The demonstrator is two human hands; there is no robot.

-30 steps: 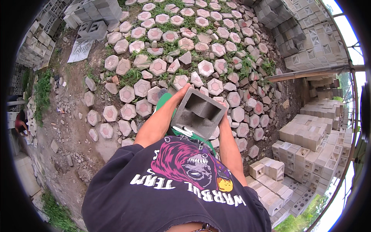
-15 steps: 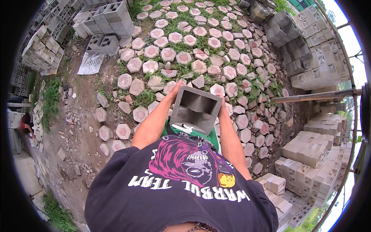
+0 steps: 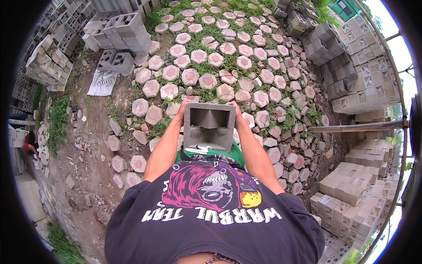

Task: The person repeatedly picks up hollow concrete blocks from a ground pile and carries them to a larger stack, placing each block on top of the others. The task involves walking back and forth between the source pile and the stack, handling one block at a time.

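A grey concrete block with a square face and a recessed, ridged hollow is held up in front of my waist. My left hand grips its left side near the far corner. On the opposite side, my right hand clasps the far right corner. The fingers of both hands wrap partly out of sight behind the block. Its near edge is close to my green shorts and their white drawstring.
Hexagonal pavers with reddish centres cover the grassy ground ahead. Stacked blocks stand at far left, with more block piles along the right. A horizontal pole juts in from the right. Another person bends at far left.
The block has shifted slightly left with both hands still on it. It has turned from tilted to nearly square with my body.
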